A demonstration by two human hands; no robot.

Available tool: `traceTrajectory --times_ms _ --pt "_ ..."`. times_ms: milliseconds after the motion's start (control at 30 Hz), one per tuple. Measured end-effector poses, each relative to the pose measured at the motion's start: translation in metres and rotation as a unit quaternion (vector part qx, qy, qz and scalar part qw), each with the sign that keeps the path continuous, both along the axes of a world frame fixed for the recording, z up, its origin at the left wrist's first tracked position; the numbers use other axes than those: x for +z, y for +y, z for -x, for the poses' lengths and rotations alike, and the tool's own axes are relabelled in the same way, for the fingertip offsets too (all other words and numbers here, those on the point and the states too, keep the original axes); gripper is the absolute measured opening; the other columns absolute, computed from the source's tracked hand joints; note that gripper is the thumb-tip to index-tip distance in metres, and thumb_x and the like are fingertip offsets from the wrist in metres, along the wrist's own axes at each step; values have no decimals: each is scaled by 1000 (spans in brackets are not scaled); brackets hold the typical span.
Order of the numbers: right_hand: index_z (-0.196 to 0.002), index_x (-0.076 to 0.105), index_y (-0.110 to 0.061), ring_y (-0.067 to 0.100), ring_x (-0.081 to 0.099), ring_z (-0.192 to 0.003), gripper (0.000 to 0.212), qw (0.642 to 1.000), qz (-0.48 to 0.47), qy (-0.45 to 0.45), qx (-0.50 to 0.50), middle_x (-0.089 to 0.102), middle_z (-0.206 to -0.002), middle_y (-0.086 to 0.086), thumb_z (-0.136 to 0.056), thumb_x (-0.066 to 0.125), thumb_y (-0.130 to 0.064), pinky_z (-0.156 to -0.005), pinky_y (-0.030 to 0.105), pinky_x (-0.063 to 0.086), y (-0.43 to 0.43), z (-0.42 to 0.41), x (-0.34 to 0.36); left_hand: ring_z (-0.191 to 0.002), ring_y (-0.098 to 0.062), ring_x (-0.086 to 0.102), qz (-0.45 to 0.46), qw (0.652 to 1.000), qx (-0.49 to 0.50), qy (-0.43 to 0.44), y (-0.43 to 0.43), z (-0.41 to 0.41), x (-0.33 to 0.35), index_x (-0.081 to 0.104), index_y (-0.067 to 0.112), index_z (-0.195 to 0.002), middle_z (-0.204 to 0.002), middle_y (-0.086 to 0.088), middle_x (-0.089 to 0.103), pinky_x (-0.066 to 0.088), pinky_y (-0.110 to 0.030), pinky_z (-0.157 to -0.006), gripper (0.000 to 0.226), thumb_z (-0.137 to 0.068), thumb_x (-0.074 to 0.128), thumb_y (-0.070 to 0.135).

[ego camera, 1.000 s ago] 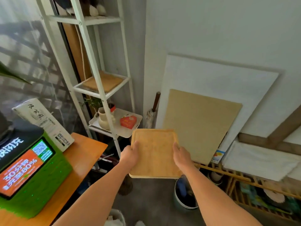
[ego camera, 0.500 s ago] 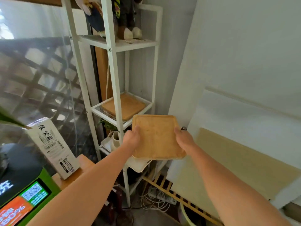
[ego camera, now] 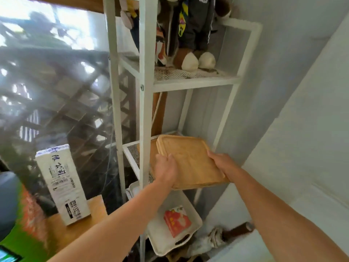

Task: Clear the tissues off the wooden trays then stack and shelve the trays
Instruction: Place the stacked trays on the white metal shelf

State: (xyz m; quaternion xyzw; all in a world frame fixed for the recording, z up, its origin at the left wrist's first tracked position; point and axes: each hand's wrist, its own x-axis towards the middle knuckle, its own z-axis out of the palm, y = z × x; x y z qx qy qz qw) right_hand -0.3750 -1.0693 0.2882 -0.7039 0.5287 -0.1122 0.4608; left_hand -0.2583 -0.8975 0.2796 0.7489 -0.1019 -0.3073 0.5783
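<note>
White metal shelving [ego camera: 145, 110] fills the corner ahead of you, between a glass wall on the left and pale wall panels on the right. Your left hand [ego camera: 166, 170] and right hand [ego camera: 221, 161] each clasp a side of one wooden tray [ego camera: 190, 161], fingers curled under its edges, thumbs on top. You hold it tilted, its far corner reaching over the mesh middle shelf [ego camera: 132, 152], where a second tray [ego camera: 153, 150] already lies, mostly hidden beneath the one you hold. Half a second ago the tray was still in front of the shelf post, short of the shelf; now it has moved forward and up over the shelf edge, and your view has swung closer and higher. Above, the upper shelf carries a plush toy [ego camera: 190, 35], its pale feet resting on the mesh. Below, a white tray [ego camera: 196, 222] holds a red packet [ego camera: 177, 221]. At your left, a white carton [ego camera: 60, 184] stands upright on a wooden table [ego camera: 75, 229].
</note>
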Motion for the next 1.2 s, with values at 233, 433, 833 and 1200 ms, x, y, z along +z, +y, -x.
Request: traceTrajectory --times_ms 233,433,833,1200 --pt "-127 63 -8 22 67 -95 60 996 -1 -16 83 72 -107 7 -88 61 -54 -79 18 52 -68 -79 -28 -100 -26 61 20 990 139 -14 -37 -24 -13 58 15 -111 -108 -6 62 52 -48 -93 19 -98 46 20" --pt "-134 55 -8 27 63 -107 66 988 -96 -53 107 64 -125 11 -85 69 -49 -96 41 51 -82 -120 -57 -84 -16 59 -6 972 236 -13 -40 -43 -39 65 14 -112 -96 -1 65 49 -31 -73 22 -99 49 23" --pt "-128 59 -10 25 61 -94 53 989 -88 -65 104 64 -102 4 -88 67 -45 -81 40 53 -83 -140 -85 -110 -28 56 -76 958 274 -43 -44 -58 -49 69 9 -120 -120 -12 59 47 -47 -102 33 -97 53 25" --pt "-128 60 -10 23 60 -96 56 987 2 -61 147 62 -101 -3 -89 63 -49 -83 40 53 -79 -136 -89 -110 -27 53 -86 964 241 -67 -42 -59 -57 65 7 -115 -124 -13 53 45 -48 -103 28 -100 46 23"
